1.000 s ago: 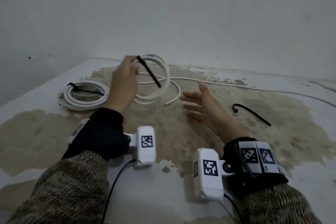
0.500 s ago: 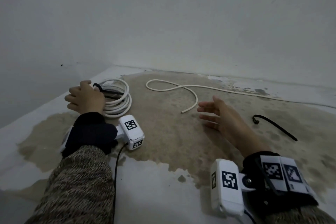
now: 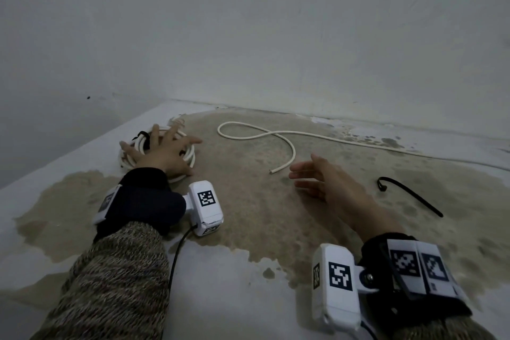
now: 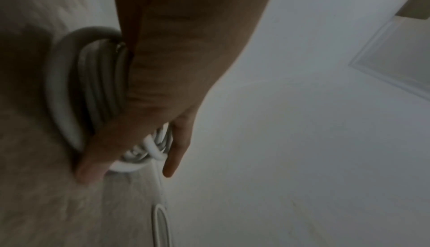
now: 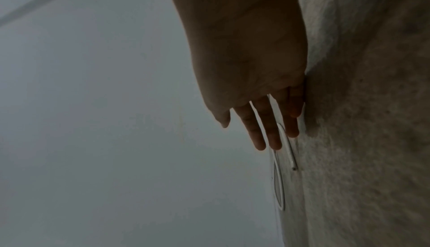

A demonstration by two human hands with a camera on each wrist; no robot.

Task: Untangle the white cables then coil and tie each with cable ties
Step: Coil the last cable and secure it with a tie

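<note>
Coiled white cables [image 3: 190, 155] lie stacked at the far left of the floor, with a black cable tie [image 3: 142, 135] round them. My left hand [image 3: 162, 150] is spread flat over the coils, fingers straight; the left wrist view shows the palm [image 4: 163, 85] lying against the coil [image 4: 69, 94]. A loose white cable [image 3: 276, 135] loops across the middle, and its cut end [image 3: 271, 172] lies just left of my right hand [image 3: 317, 178]. That hand holds nothing, its fingers straight [image 5: 267, 131]. A spare black cable tie [image 3: 408, 196] lies to its right.
The floor [image 3: 248, 229] is white with a large tan stain. Walls meet in a corner behind the coils. The loose cable [image 3: 414, 153] runs off to the right along the back wall. Wrist cameras with a trailing black lead [image 3: 176, 254] sit near the front.
My left hand carried a tied coil from mid-air down to the left, set it on the other coil and straightened its fingers. The right hand stayed in place.
</note>
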